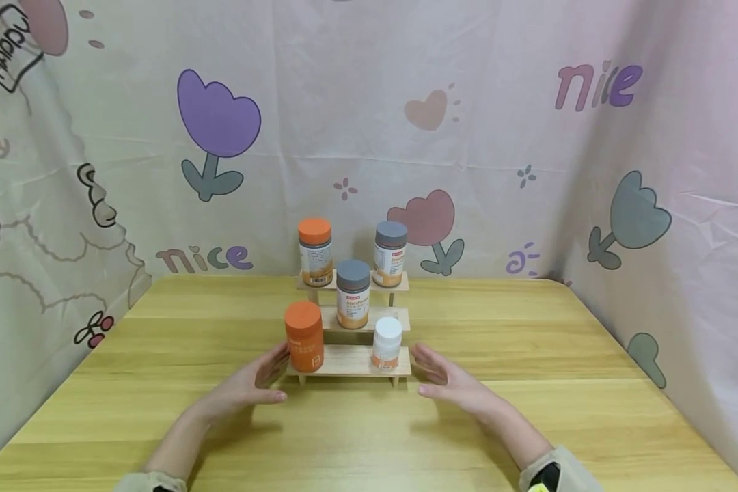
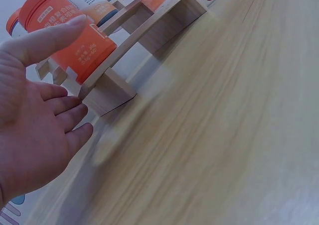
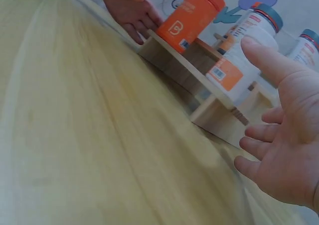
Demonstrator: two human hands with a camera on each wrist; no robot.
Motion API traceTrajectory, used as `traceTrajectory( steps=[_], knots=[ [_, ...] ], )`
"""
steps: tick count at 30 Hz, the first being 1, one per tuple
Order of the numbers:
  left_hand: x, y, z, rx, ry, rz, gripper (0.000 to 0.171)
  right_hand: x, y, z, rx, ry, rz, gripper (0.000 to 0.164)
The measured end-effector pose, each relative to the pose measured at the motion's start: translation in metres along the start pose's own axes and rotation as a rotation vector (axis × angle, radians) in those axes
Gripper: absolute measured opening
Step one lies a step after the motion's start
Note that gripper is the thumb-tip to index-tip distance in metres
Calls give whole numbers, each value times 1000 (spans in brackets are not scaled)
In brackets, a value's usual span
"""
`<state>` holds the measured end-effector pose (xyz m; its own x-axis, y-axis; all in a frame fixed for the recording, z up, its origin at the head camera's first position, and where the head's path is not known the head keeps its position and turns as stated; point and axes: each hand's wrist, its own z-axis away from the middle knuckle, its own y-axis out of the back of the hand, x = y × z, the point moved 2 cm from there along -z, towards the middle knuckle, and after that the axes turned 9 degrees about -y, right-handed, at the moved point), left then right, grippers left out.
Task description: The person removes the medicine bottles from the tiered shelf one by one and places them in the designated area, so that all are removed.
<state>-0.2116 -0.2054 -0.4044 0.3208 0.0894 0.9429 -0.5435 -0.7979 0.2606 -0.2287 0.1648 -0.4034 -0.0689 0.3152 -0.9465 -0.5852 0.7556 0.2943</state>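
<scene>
Your left hand [image 1: 244,387] is spread, thumb apart from the loosely bent fingers, and has hold of nothing; it is at the left end of the rack [image 1: 348,360], beside the orange bottle [image 1: 305,339], and whether a fingertip touches the wood you cannot be sure. Your right hand [image 1: 456,387] mirrors it, open and holding nothing, just off the right end, near the white bottle [image 1: 387,344].

The step in hand looks like framing or steadying the rack between two palms. From here, a grip would call for closing both sides evenly at the bottom tier, keeping your left thumb off the orange bottle so that it does not tip.

Five bottles stand upright on the three tiers: orange and white on the lowest, a grey-capped one [image 1: 353,301] in the middle, an orange-capped one [image 1: 316,260] and another grey-capped one [image 1: 390,258] on top.

The rack stands towards the back of the bench [image 1: 344,444], which is yellowish, grained wood. Around it hangs pale cloth [image 1: 320,96] printed with tulips, hearts and "nice", creased on the right.
</scene>
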Motion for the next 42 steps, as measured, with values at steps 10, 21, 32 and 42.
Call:
traceTrajectory(
  steps=[10,21,32,42],
  knots=[
    [0,-1,-2,-16,-57,8,88,-21,28,-4,200,12,112,74],
    [3,-5,-4,-2,-26,-8,91,-67,61,-14,314,40,84,66],
    [3,-4,-3,14,-22,-9,91,-117,71,-37,328,65,39,68],
    [2,-4,-1,24,-23,-27,90,-148,67,-64,412,86,16,67]
  ],
)
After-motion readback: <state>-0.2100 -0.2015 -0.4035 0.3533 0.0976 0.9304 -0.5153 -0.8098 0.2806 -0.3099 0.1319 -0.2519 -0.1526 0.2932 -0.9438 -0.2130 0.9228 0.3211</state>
